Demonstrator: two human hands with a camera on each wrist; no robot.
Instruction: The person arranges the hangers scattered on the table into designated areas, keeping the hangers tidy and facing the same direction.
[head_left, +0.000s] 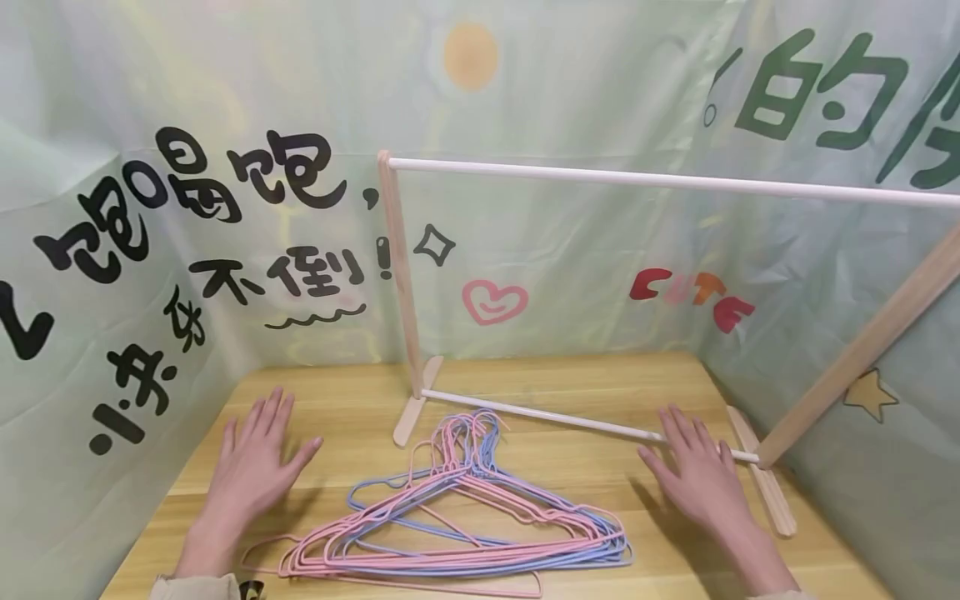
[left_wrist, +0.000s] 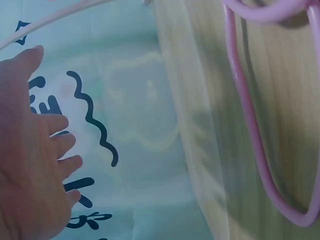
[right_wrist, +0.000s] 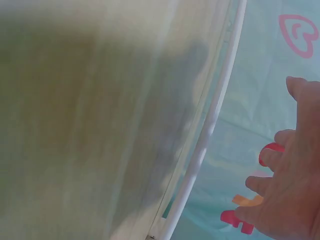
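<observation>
Hovering over the left part of the wooden table (head_left: 330, 390), my left hand (head_left: 255, 465) has its fingers straight and slightly parted, the thumb stretched out to the right, with hold of nothing. My right hand (head_left: 703, 475) is above the right part, its back up, fingers extended and a little apart, gripping nothing either.

Between them, on the near middle of the table, lies a pile of pink and blue hangers (head_left: 450, 562). Their hooks bunch together toward the far side and their long bottom edges lie nearest me; one pink hanger pokes out on the left, toward my wrist, well short of my fingers.

Beyond the pile and to the right stands a rack (head_left: 401, 283) with wooden uprights, a white top bar (head_left: 675, 182) and a white lower bar (head_left: 540, 412) down near the table. From my head, my right fingers overlap that lower bar; the right wrist view shows them apart from it. Printed cloth (head_left: 585, 83) surrounds the table at the left, far and right sides.
</observation>
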